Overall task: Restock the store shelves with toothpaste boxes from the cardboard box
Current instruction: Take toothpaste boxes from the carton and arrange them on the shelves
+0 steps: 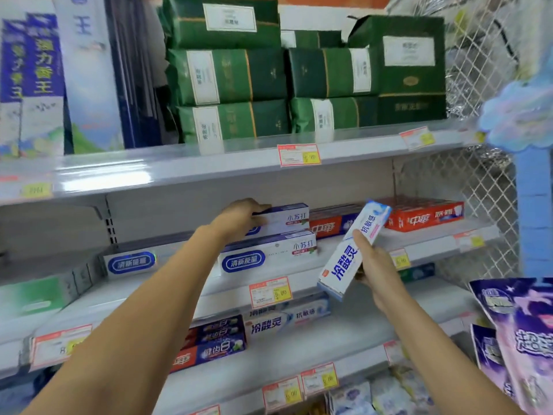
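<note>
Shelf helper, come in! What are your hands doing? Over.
Left hand grips upper white box on the shelf. Right hand holds tilted toothpaste box, not yet shelved. Red boxes beside the white stack.

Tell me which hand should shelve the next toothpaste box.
Right. The right hand grips a blue-and-white toothpaste box before the shelf; the left hand holds a stacked white box.
</note>
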### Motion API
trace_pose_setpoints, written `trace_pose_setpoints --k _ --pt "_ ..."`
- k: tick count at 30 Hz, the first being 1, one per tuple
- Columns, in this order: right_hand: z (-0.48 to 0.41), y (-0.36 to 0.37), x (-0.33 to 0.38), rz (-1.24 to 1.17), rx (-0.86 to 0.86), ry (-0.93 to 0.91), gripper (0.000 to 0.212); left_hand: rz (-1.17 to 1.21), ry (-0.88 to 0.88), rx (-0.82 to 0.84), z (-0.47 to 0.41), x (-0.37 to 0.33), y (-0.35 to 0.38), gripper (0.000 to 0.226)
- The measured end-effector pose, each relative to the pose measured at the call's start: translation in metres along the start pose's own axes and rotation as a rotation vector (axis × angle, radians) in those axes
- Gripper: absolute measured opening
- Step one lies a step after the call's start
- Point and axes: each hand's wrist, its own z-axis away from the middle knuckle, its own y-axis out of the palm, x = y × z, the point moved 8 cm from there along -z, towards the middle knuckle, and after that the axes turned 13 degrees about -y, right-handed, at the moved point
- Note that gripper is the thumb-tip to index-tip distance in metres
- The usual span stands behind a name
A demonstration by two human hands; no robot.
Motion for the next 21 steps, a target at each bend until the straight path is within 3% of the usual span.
trace_pose_setpoints --k 16,19,21 --pt "-0.009 -0.006 -0.016 0.048 -0.002 0.060 0.039 0.002 -0.011 0.113 -0.009 0.001 -0.006 0.038" --pt "-0.008 -0.005 -0.014 0.040 0.016 0.073 0.039 -0.046 -0.039 0.066 0.000 -0.005 -0.008 0.039" --pt "-0.005 -0.005 -0.014 0.016 0.035 0.086 0.037 -0.003 -0.023 -0.050 0.015 -0.019 -0.015 0.042"
